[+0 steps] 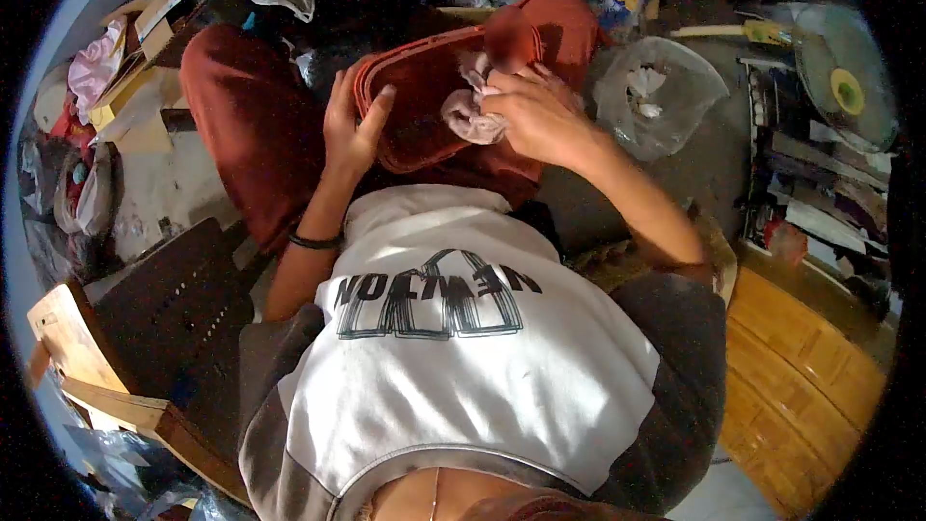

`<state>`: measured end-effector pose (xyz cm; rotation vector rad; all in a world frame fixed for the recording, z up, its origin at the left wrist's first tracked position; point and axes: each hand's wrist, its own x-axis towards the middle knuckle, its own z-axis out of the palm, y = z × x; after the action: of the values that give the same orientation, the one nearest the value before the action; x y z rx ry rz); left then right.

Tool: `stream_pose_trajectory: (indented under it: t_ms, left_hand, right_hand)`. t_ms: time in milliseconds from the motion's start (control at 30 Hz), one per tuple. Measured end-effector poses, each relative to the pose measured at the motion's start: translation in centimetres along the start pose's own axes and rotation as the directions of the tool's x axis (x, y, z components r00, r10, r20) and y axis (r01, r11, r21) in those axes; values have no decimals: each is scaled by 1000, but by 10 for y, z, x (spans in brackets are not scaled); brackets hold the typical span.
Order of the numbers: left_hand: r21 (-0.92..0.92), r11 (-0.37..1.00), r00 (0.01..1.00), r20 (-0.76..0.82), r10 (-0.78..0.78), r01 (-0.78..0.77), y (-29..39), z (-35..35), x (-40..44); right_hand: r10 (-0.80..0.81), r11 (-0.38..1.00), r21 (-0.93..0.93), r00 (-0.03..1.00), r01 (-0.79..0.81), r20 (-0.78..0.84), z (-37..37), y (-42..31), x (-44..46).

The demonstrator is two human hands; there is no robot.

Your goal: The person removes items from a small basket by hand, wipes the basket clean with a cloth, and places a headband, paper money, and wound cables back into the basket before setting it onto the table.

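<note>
A reddish-brown rectangular tray or basket (415, 130) with a raised rim rests across my lap, slightly tilted. My left hand (355, 123) holds its left rim, thumb on the inner side and fingers outside. At the right side of the tray, my right hand (535, 111) grips a crumpled pale pinkish cloth (473, 118), which hangs over the inside near the rim. A blurred dark round patch covers the tray's upper right corner, so what lies there cannot be made out.
A clear plastic bag (666, 96) with pale scraps lies to the right. Farther right stand a fan (847, 87) and a wooden slatted seat (805, 367). Cardboard (145, 92) and a pink bag (95, 72) are at the left, above a dark perforated chair (178, 299).
</note>
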<state>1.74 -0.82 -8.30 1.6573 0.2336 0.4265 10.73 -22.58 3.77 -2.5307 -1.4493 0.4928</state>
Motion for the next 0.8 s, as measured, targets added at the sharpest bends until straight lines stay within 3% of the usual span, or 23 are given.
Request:
stream_pose_trajectory:
  t_ms: [100, 133, 200, 267, 300, 400, 433, 500, 567, 633, 667, 733, 800]
  left_hand:
    - [-78, 994, 996, -12, -84, 83, 11, 6, 2]
    - [-118, 983, 990, -10, -139, 137, 12, 7, 5]
    - [-185, 949, 965, -7, -261, 255, 10, 8, 10]
    - [-233, 895, 920, -2, -392, 381, 2, 6, 18]
    - [-113, 911, 917, 2, -399, 396, -1, 3, 22]
    - [-4, 927, 926, -31, -375, 376, -9, 5, 27]
    - [-25, 900, 900, -13, -436, 436, 18, 8, 27]
    - [34, 880, 880, -5, -474, 474, -1, 5, 30]
    - [26, 855, 856, -8, -517, 517, -3, 7, 33]
    - [-37, 822, 823, 2, -568, 568, 13, 12, 35]
    - [-42, 830, 831, 15, -557, 557, 9, 14, 36]
    - [-54, 845, 846, 31, -532, 533, -5, 16, 39]
    - [-89, 827, 831, 110, -546, 555, -5, 12, 44]
  right_hand:
    - [58, 898, 441, 995, -17, -81, 13, -17, 0]
    - [-16, 873, 469, 967, 137, -254, 24, -30, 3]
    - [-78, 864, 410, 883, 291, -463, 25, -68, 8]
    - [-194, 948, 157, 894, 276, -404, 34, -72, 6]
    - [-243, 963, 24, 899, 270, -364, 41, -72, 5]
    - [-302, 946, -218, 902, 241, -310, 56, -34, -12]
    - [-263, 954, -227, 911, 197, -317, 52, -19, -19]
    - [-171, 949, -306, 944, 80, -282, 41, 19, -37]
    - [-147, 945, -324, 942, 44, -301, 33, 36, -43]
    - [-95, 975, -221, 936, 19, -338, 24, 29, -41]
    - [-229, 960, -238, 904, 148, -360, 26, 17, -34]
    - [-180, 983, -39, 886, 180, -428, 37, -22, -19]
    - [-280, 954, -48, 818, 297, -502, 38, -55, 2]
